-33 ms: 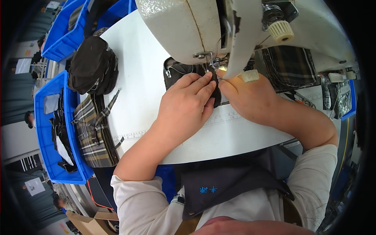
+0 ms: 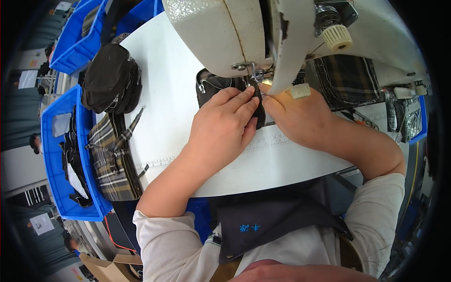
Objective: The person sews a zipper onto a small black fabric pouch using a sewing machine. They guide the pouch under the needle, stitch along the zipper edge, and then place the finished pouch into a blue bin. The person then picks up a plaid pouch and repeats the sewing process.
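Note:
A dark zippered fabric piece [image 2: 205,92], with plaid inside its curved silver zipper, lies under the presser foot [image 2: 259,75] of a white sewing machine [image 2: 221,33]. My left hand [image 2: 224,123] rests on it, its fingers stretched toward the needle area and its thumb along the near edge. From the right, my right hand [image 2: 300,116] grips the piece's right edge close to the presser foot. Its thumb and forefinger are close together, while its other fingers are mostly hidden. A small lamp glow lights the fingertips. The machine head covers the far part of the piece.
On the white tabletop [image 2: 159,70], a dark zippered pouch [image 2: 107,77] and folded plaid fabric [image 2: 112,169] sit at the left, beside a blue bin [image 2: 101,202] of dark pieces. A plaid panel [image 2: 347,80] lies right of the machine, near scissors [image 2: 364,118] and a plastic-wrapped packet [image 2: 412,115].

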A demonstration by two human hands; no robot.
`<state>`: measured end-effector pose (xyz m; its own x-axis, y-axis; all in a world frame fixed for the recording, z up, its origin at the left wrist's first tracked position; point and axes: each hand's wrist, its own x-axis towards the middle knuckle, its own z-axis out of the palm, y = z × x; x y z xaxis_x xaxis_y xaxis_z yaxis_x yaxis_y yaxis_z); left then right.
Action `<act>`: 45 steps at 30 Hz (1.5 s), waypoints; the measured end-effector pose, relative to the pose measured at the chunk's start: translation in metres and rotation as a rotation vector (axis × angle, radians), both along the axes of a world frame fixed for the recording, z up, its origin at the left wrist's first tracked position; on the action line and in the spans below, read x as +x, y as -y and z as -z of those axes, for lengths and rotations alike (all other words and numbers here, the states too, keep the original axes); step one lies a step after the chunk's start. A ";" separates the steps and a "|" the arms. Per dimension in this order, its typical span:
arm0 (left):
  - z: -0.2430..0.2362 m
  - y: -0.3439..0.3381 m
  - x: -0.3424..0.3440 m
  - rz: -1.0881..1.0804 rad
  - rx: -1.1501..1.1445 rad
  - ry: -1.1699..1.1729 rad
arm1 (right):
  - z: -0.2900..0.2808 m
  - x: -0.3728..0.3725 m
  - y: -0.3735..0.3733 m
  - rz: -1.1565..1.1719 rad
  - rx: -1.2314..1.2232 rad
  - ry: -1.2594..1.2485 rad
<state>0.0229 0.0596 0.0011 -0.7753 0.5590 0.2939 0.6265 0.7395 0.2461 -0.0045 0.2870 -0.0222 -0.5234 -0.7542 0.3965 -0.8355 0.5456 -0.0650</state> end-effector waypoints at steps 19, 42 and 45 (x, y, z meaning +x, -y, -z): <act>0.007 0.003 -0.019 -0.085 0.035 0.015 | -0.004 0.001 0.000 0.007 0.027 -0.029; 0.008 0.020 -0.019 -0.099 0.154 0.129 | 0.010 -0.005 0.006 0.015 -0.091 -0.057; -0.002 0.035 -0.010 -0.195 0.243 0.267 | 0.015 -0.004 0.007 0.005 -0.095 -0.076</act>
<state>0.0127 0.0242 0.0036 -0.9268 0.3332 0.1734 0.3708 0.7386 0.5630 -0.0081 0.2796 -0.0367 -0.4926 -0.7092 0.5044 -0.8375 0.5439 -0.0532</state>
